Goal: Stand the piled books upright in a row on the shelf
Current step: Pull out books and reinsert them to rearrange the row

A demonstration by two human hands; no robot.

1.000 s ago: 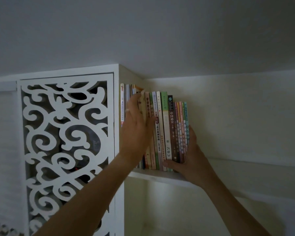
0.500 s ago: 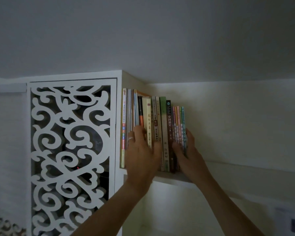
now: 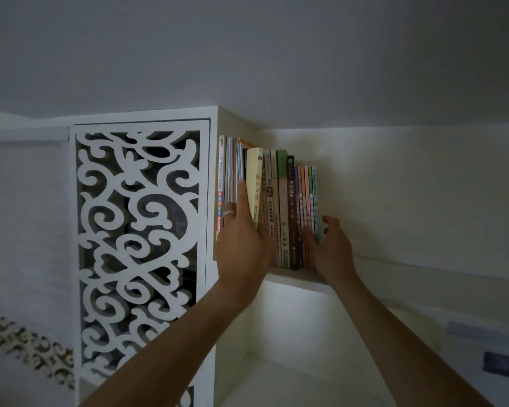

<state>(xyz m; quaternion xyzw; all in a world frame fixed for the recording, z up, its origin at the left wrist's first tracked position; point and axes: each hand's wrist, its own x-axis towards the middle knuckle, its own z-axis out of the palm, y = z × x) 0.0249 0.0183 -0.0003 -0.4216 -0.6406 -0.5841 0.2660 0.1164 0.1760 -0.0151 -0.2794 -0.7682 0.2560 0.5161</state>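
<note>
Two hands are up at the shelf (image 3: 300,279), both arms reaching steeply from below. Our left hand (image 3: 241,242) is raised with fingers straight and pointing up, slipped between the thin tall books at the shelf's left end and a pale yellow book (image 3: 254,189); the thumb side lies against that book's spine, though we cannot tell whether the thumb curls round it. A ring (image 3: 229,213) shows on one finger. The pale yellow book leans slightly, its top tipped left, standing a little forward of its neighbours. Our right hand (image 3: 329,245) is at the row's right end, fingers spread and loosely bent, the fingertips resting on the low part of the thin pastel spines, the thumb just past the last, light blue book; it grips nothing. The row of books (image 3: 288,212) stands upright from the shelf's left corner toward its middle. Left of the shelf is a white scrollwork panel (image 3: 138,245).
</note>
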